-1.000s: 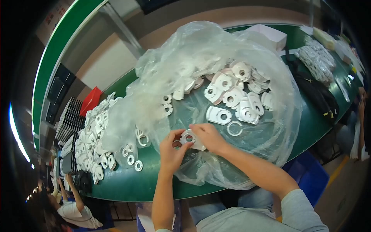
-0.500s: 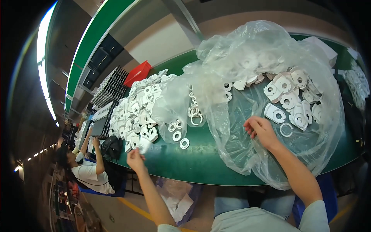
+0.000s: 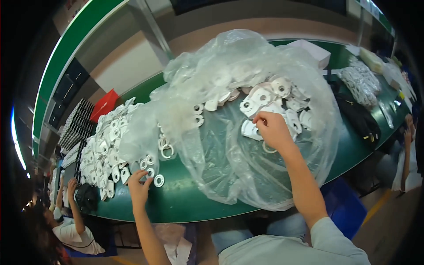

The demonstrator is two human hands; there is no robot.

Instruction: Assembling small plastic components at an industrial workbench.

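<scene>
My left hand (image 3: 139, 189) is over the table's left part, thumb and fingers apart around a small white ring (image 3: 150, 172). A second flat ring (image 3: 159, 180) lies just right of the thumb. My right hand (image 3: 271, 128) reaches over a spread clear plastic bag (image 3: 212, 154), its fingers bent but apart, above a white plate with a round hole (image 3: 250, 130). Whether the fingertips touch that plate is hard to see. Partly under the wrist shows a thin white ring (image 3: 267, 147). Several more white holed plates (image 3: 263, 98) are heaped beyond the hand.
A large pile of white parts (image 3: 104, 150) covers the table's left side, with a red bin (image 3: 104, 106) and stacked dark trays (image 3: 76, 124) behind it. A black bag (image 3: 357, 117) and bundled white pieces (image 3: 360, 81) lie right. A co-worker (image 3: 73, 234) sits at far left.
My left hand has let go of a white part at the pile and moved right to the rings. My right hand has moved forward to the plates. The whole view has swung right.
</scene>
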